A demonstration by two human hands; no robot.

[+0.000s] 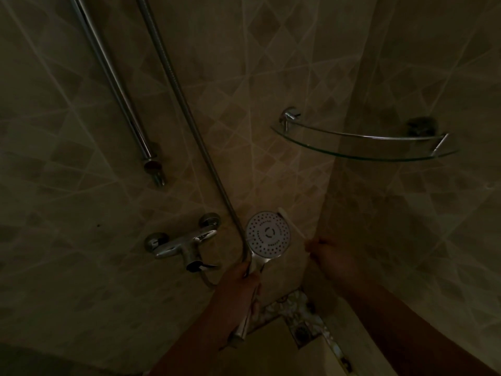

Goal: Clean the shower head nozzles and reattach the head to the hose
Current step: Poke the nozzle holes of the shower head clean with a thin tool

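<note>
My left hand [241,278] is raised ahead of me, fingers curled tight in a grip, forearm running down to the lower edge. My right hand [329,253] is held just beside it, fingertips pinched, forearm slanting to the lower right.

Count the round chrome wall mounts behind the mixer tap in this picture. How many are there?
2. One wall mount sits at the left end of the mixer tap; the other wall mount sits at its right end, higher in the picture. None appears hidden.
</note>
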